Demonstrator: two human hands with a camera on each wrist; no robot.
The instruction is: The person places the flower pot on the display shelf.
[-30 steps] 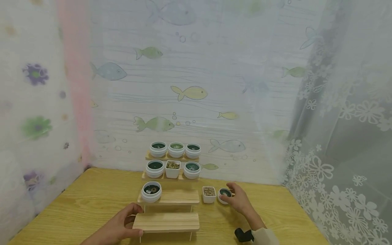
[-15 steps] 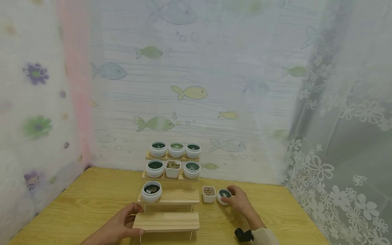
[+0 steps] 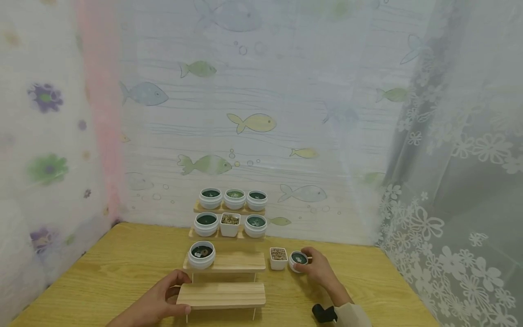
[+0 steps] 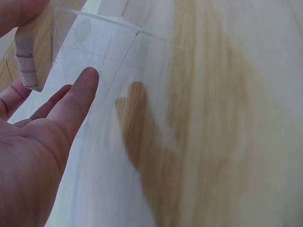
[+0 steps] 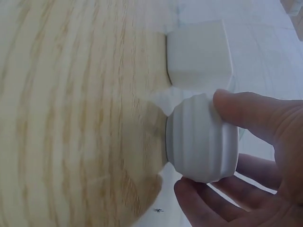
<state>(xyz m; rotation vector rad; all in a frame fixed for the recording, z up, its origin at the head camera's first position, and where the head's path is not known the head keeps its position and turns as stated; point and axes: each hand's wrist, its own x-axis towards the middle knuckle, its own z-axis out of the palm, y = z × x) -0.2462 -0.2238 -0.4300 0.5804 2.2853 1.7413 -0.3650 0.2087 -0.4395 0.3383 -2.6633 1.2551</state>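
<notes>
My right hand (image 3: 323, 272) grips a small round white pot (image 3: 298, 260) with a dark green top. In the right wrist view the thumb lies on one side of the ribbed pot (image 5: 201, 139) and the fingers on the other; its base is at the tabletop. Right beside it stands a square white pot (image 3: 278, 260) filled with tan grains. My left hand (image 3: 157, 302) holds the left end of the lowest wooden step (image 3: 222, 295) of a tiered stand, thumb in front and fingers behind. In the left wrist view the board end (image 4: 45, 61) lies between them.
Above the lowest step, the third tier (image 3: 241, 261) bears one round pot (image 3: 202, 255) at its left end. The upper two tiers hold several pots, among them a square one (image 3: 230, 225) of grains. A fish-patterned curtain (image 3: 327, 213) hangs behind the wooden table (image 3: 122, 268).
The round pot in my right hand has slid slightly left, closer to the square pot. My left hand keeps its hold on the stand's lowest step.
</notes>
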